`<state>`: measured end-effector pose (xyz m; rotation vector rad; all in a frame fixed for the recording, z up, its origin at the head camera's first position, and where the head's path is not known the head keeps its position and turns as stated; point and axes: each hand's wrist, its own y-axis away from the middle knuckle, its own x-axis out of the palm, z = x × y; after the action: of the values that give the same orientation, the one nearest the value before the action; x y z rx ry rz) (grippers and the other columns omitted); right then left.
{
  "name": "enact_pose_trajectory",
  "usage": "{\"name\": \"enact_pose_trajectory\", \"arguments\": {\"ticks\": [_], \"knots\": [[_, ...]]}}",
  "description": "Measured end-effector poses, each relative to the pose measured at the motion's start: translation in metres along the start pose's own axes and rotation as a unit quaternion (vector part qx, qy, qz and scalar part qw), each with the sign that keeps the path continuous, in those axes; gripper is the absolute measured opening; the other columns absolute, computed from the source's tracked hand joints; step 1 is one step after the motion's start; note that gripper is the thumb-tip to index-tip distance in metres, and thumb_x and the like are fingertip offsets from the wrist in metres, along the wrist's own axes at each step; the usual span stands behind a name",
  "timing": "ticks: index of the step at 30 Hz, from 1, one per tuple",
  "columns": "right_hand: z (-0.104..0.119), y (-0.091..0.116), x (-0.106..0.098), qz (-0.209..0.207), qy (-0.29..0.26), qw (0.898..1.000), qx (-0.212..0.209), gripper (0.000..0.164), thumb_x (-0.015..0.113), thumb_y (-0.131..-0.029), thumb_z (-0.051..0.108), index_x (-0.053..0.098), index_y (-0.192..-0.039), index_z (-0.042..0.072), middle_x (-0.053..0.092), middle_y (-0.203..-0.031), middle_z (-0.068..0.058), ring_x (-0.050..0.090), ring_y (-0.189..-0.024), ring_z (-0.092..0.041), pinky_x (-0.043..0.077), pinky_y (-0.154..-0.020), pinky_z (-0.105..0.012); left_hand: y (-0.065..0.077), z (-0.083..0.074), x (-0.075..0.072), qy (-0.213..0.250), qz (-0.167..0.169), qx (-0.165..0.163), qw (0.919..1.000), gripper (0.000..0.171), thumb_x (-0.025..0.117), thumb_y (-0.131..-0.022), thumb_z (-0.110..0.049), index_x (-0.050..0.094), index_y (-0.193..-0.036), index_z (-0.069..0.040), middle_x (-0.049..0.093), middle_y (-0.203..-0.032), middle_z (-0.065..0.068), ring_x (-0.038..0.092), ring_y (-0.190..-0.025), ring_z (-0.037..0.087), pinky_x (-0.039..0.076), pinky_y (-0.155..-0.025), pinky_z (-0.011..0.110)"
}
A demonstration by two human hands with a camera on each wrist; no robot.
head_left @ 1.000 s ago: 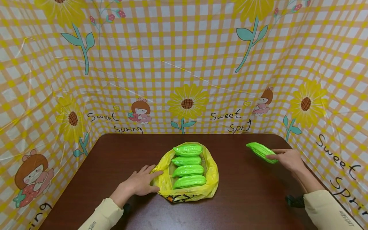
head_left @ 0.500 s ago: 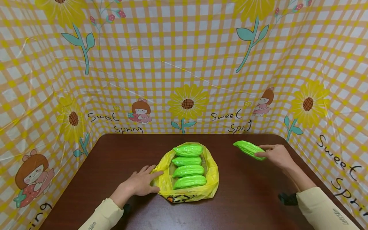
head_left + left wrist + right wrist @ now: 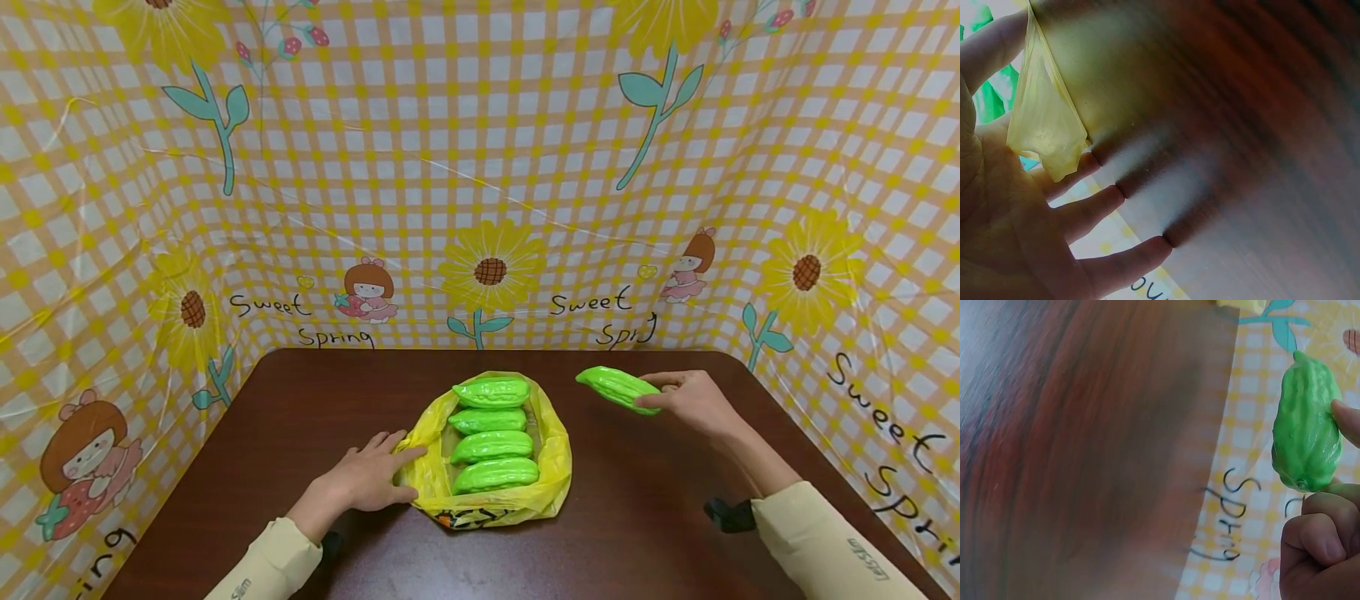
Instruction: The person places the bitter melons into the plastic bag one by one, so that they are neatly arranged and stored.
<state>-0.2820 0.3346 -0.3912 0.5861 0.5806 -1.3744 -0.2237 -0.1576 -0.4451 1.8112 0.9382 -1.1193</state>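
A bright green, ridged bitter melon (image 3: pixel 615 388) is held above the table, right of the bag, between the thumb and fingers of my right hand (image 3: pixel 696 406). In the right wrist view the same bitter melon (image 3: pixel 1307 425) points its tip upward, and the other fingers are curled below it. My left hand (image 3: pixel 365 477) lies spread at the left rim of a yellow plastic bag (image 3: pixel 553 467), fingertips on the table. Part of the bag (image 3: pixel 1047 119) hangs across that palm in the left wrist view. Several more bitter melons (image 3: pixel 491 447) lie in a column inside the bag's wide mouth.
The dark brown table (image 3: pixel 300 392) has rounded far corners. A checked cloth (image 3: pixel 420 192) with sunflowers and lettering walls off the back and both sides. A small black object (image 3: pixel 729 515) sits beneath the right wrist.
My right hand has carried the bitter melon leftward, nearer to the bag. The left hand, the bag and the bitter melons inside have stayed in place.
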Motion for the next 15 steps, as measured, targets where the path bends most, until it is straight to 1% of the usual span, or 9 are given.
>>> {"name": "enact_pose_trajectory", "arguments": {"ticks": [3,6,8,9,10,11,13,15], "knots": [[0.009,-0.001,0.004,0.005,0.000,1.000,-0.011,0.062,0.078,-0.087,0.039,0.063,-0.137,0.004,0.048,-0.147,-0.032,0.040,-0.138,-0.054,0.049,-0.096,-0.052,0.000,-0.001,0.000,0.000,0.001,-0.002,1.0000,0.066,0.069,-0.094,-0.047,0.045,-0.153,-0.029,0.029,-0.163,0.013,0.028,-0.150,0.039,0.029,-0.108,0.071],[0.016,-0.002,0.008,0.011,0.000,1.000,-0.020,0.061,0.078,-0.087,0.038,0.064,-0.136,0.005,0.051,-0.145,-0.030,0.041,-0.138,-0.053,0.048,-0.096,-0.050,0.000,-0.001,0.000,0.000,0.002,-0.003,1.0000,0.066,0.069,-0.094,-0.047,0.046,-0.153,-0.029,0.029,-0.163,0.013,0.028,-0.150,0.039,0.029,-0.108,0.071],[0.021,-0.003,0.011,0.014,-0.001,1.000,-0.024,0.059,0.079,-0.087,0.037,0.065,-0.135,0.005,0.057,-0.140,-0.028,0.045,-0.136,-0.051,0.049,-0.094,-0.046,0.000,-0.001,0.000,0.000,0.001,-0.003,1.0000,0.066,0.069,-0.094,-0.046,0.046,-0.153,-0.029,0.029,-0.163,0.013,0.028,-0.150,0.039,0.029,-0.108,0.071],[0.023,-0.003,0.013,0.014,-0.002,1.000,-0.026,0.059,0.079,-0.086,0.037,0.065,-0.134,0.006,0.060,-0.136,-0.026,0.049,-0.133,-0.048,0.049,-0.092,-0.044,0.000,-0.001,0.000,0.000,0.001,-0.002,1.0000,0.066,0.069,-0.094,-0.046,0.046,-0.153,-0.029,0.029,-0.163,0.013,0.028,-0.150,0.039,0.029,-0.108,0.071],[0.026,-0.004,0.015,0.015,-0.004,1.000,-0.027,0.058,0.080,-0.085,0.037,0.066,-0.133,0.006,0.064,-0.129,-0.024,0.055,-0.126,-0.044,0.049,-0.088,-0.041,0.000,-0.001,0.000,0.000,0.001,-0.002,1.0000,0.066,0.069,-0.094,-0.046,0.046,-0.153,-0.029,0.029,-0.163,0.013,0.028,-0.150,0.039,0.029,-0.108,0.071],[0.028,-0.005,0.017,0.017,-0.007,0.999,-0.028,0.057,0.080,-0.085,0.036,0.067,-0.132,0.007,0.066,-0.126,-0.022,0.058,-0.119,-0.040,0.049,-0.085,-0.038,0.000,-0.001,0.000,0.000,0.001,-0.001,1.0000,0.066,0.069,-0.093,-0.046,0.046,-0.153,-0.029,0.029,-0.163,0.013,0.028,-0.150,0.039,0.029,-0.107,0.071],[0.033,-0.006,0.021,0.017,-0.008,0.999,-0.035,0.056,0.081,-0.084,0.035,0.068,-0.130,0.007,0.069,-0.120,-0.017,0.060,-0.108,-0.029,0.048,-0.080,-0.033,0.000,0.000,0.000,0.000,0.000,-0.001,1.0000,0.066,0.069,-0.093,-0.046,0.046,-0.153,-0.029,0.029,-0.163,0.013,0.028,-0.150,0.039,0.029,-0.108,0.071],[0.038,-0.007,0.025,0.020,-0.014,0.999,-0.041,0.055,0.082,-0.084,0.034,0.068,-0.130,0.007,0.070,-0.117,-0.016,0.059,-0.100,-0.025,0.048,-0.076,-0.031,0.000,0.000,0.001,0.002,0.001,-0.001,1.0000,0.066,0.069,-0.094,-0.047,0.046,-0.153,-0.029,0.029,-0.164,0.013,0.028,-0.150,0.039,0.028,-0.108,0.071]]}}
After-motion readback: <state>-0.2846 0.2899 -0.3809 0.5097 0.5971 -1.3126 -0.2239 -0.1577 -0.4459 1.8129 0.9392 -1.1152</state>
